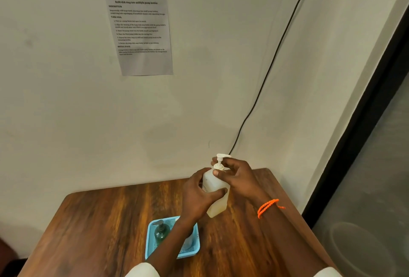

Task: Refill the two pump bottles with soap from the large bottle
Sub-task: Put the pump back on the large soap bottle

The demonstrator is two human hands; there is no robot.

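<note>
Your left hand (200, 194) grips the body of the white pump bottle (215, 197), upright above the tabletop (106, 217) | your right hand (234, 177) pinches its pump collar (219, 167) | the green pump bottle (162, 231) stands in the blue basket (150, 245).

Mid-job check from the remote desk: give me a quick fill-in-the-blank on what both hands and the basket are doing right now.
1. The left hand grips the body of the ____ pump bottle.
2. The right hand has its fingers at that bottle's ____.
3. The dark green pump bottle stands in the ____ basket.
4. The basket sits on the ____ table.

Missing words: white; pump head; blue; wooden
</note>
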